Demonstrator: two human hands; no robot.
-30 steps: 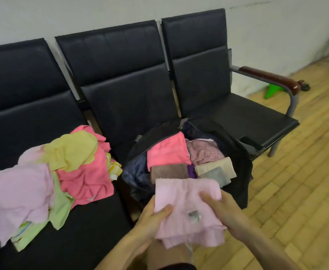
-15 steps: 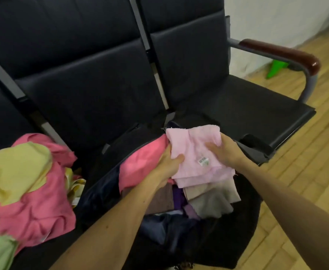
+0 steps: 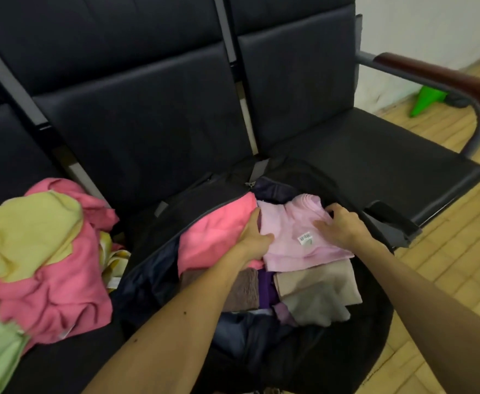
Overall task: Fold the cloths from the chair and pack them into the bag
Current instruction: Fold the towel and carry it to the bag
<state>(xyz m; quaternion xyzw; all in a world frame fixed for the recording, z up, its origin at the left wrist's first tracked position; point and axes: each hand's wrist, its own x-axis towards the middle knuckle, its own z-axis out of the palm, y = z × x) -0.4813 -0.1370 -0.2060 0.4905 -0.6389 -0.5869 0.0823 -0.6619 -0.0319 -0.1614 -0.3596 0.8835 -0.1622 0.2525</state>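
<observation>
Lowered into the black bag (image 3: 202, 193), the folded fleecy cloth (image 3: 288, 233) is pinched by left grip (image 3: 254, 240) and right grip (image 3: 342, 226).

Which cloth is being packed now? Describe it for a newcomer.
Find the black bag on the chairs. At its far end lies a folded pale pink cloth; unlike the brighter pink cloth beside it, it bears a white barcode tag.

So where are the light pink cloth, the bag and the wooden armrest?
light pink cloth (image 3: 287, 223): head view, flat top beside its label.
bag (image 3: 347, 351): head view, black near wall.
wooden armrest (image 3: 438, 76): head view, middle of its top.
</observation>
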